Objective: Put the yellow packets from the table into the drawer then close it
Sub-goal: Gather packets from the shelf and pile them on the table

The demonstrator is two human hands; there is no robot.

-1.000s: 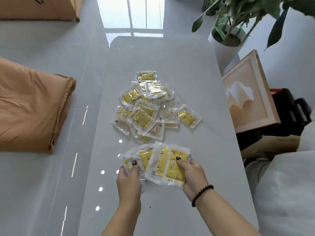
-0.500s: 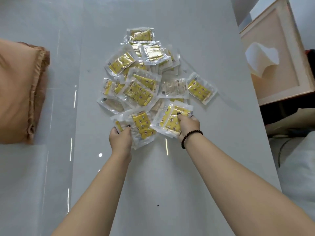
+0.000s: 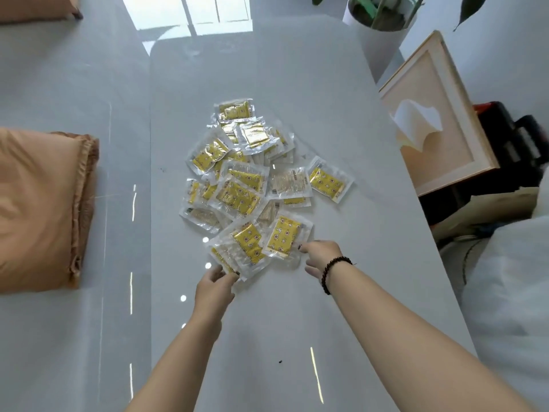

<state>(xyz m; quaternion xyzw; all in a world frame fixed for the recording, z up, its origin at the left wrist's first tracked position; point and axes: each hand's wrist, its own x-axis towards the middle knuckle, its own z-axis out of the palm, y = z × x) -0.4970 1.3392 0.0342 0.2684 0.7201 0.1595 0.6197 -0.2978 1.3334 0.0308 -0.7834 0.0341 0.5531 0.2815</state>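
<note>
Yellow foil packets in clear plastic wrap [image 3: 237, 200] sit heaped mid-frame on the glossy white table [image 3: 326, 114]. We pinch the pile's near corner w/ left hand [image 3: 214, 288]; right hand [image 3: 322, 253] loose, fingertips at its edge, prob to bunch it. No drawer in view.

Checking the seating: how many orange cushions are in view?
2: one cushion on the floor left of the table, another at the top-left corner, mostly cut off.
</note>
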